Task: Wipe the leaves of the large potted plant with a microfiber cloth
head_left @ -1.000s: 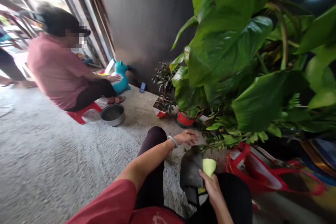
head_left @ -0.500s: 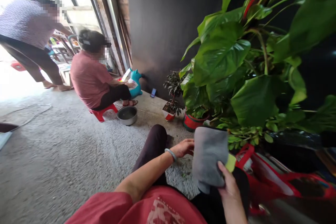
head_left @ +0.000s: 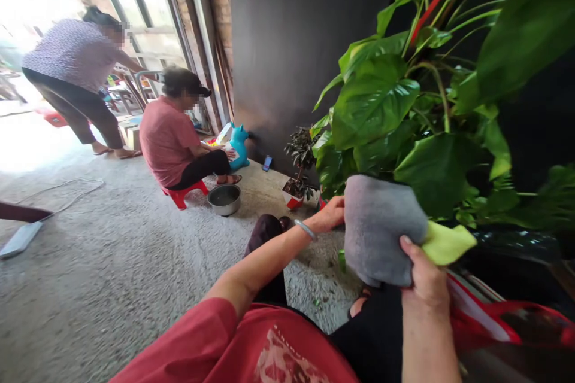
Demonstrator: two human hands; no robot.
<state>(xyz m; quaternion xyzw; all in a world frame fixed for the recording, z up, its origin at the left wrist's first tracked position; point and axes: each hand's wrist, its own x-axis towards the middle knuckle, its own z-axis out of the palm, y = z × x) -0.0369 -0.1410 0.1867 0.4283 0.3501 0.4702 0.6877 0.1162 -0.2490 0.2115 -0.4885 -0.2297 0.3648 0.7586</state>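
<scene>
In the head view a folded grey cloth (head_left: 380,227) hangs in the air in front of me, beside the leaves of a large potted plant (head_left: 381,96). My right hand (head_left: 424,269) is closed on its lower right side, thumb on top. A yellow-green cloth piece (head_left: 449,242) sticks out beyond that hand; whether it is joined to the grey cloth I cannot tell. At the cloth's left edge is my left hand (head_left: 330,215), a bangle on its wrist. Its fingertips are hidden behind the cloth, so their grip is unclear.
A person in a pink shirt (head_left: 166,143) sits on a red stool (head_left: 182,194), near a metal basin (head_left: 224,198) and a blue toy animal (head_left: 239,146). Another person (head_left: 72,60) bends at the far left. A small potted plant (head_left: 296,188) and a phone (head_left: 267,163) are by the dark wall.
The grey cloth and both hands have moved up, the right hand also further right. More of the yellow-green cloth piece now shows. The camera view has shifted a little left.
</scene>
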